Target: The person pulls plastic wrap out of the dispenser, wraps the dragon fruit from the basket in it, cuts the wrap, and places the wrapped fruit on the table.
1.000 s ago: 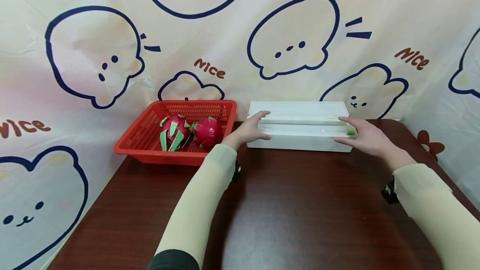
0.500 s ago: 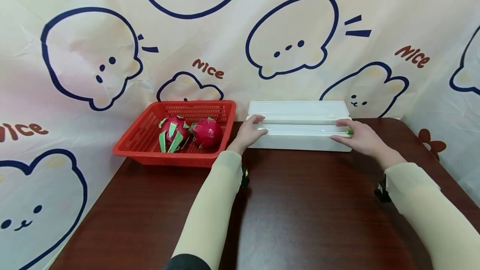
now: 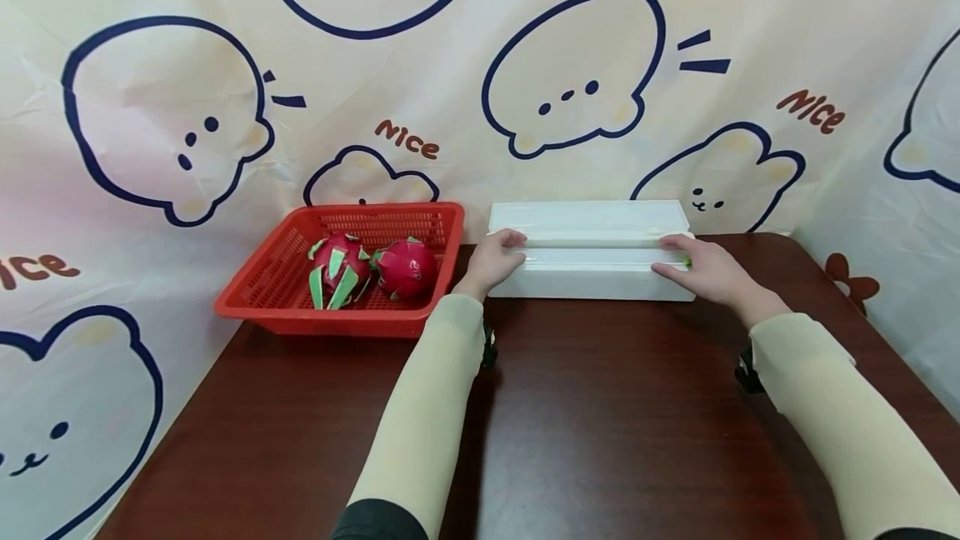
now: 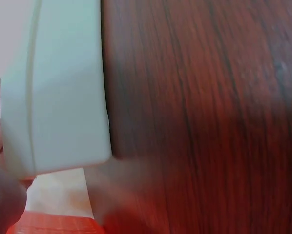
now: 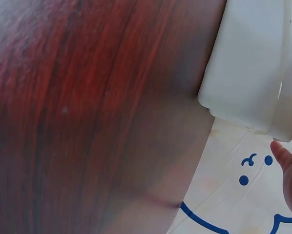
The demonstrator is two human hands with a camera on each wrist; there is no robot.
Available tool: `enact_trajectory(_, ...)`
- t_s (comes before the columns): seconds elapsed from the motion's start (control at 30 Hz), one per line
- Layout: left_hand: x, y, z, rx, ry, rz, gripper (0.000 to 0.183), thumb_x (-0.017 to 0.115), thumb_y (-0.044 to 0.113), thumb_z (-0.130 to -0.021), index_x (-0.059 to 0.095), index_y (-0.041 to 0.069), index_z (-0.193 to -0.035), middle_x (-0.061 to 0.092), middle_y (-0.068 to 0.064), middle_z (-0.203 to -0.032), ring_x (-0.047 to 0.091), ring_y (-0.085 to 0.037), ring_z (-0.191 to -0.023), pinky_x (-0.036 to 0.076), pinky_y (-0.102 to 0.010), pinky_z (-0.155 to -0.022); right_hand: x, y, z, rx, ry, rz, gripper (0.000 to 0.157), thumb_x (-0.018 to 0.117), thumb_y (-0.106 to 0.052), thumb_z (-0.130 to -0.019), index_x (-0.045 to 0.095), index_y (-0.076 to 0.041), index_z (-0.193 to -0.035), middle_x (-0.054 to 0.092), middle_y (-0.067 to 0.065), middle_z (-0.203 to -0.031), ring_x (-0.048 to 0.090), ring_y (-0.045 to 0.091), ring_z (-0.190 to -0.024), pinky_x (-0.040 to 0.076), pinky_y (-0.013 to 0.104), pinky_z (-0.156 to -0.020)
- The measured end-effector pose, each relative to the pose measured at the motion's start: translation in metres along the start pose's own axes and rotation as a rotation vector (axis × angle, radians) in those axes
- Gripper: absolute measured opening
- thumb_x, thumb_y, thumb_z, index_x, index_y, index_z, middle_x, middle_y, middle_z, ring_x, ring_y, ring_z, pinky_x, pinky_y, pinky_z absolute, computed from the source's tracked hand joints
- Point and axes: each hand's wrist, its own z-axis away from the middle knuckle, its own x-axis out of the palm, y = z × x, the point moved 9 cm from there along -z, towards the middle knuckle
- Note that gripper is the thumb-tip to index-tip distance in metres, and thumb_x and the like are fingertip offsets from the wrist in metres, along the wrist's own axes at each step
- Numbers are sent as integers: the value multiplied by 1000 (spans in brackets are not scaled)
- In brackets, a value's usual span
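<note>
A long white cling film dispenser with its lid raised lies at the back of the table in the head view. A pale strip runs along its opening, and a small green piece shows at its right end. My left hand holds the dispenser's left end, thumb at the front edge and fingers over the top. At the other end my right hand grips in the same way, beside the green piece. Both wrist views show the dispenser's white body from the side; most of each hand is out of frame there.
A red plastic basket stands left of the dispenser. Two dragon fruits lie in it, one with green scales and one rounder. Behind the brown wooden table hangs a printed cloth.
Both hands have closed in on the dispenser's ends, the right one moving a little left. Thumbs and fingers have drawn nearer together. The dispenser stays in place beside the basket.
</note>
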Motion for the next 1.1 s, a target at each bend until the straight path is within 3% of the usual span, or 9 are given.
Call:
enact_trajectory(0.3,-5,-4,-3,-25,65,-91,19,64,21,-95,74,14,-109,67,-1,-112,57,-18,-103,46,-36,-89,2,0,-7,-5,4,-45,57,48,-45,-100,48,-2,-137,45,30,-137,43,45,-121,31,64,-101)
enact_trajectory(0.53,-9,-3,-6,-25,117,-81,17,64,26,-95,75,17,-105,69,2,-106,58,-16,-98,46,-35,-88,-6,3,-12,5,67,-108,46,51,-35,-101,59,2,-127,53,30,-130,47,44,-117,32,62,-100)
enact_trajectory(0.83,-10,-2,-8,-31,106,-21,16,65,23,-95,74,14,-103,69,-1,-105,57,-18,-97,46,-36,-89,-13,5,-15,30,133,-169,41,52,-30,-102,64,5,-120,58,29,-123,50,38,-102,39,53,-89)
enact_trajectory(1.1,-7,0,-11,-19,81,-4,16,63,22,-96,72,11,-104,68,-3,-103,57,-19,-95,47,-34,-89,-15,5,-17,71,120,-204,42,50,-31,-103,62,5,-121,55,29,-126,49,40,-109,38,58,-97)
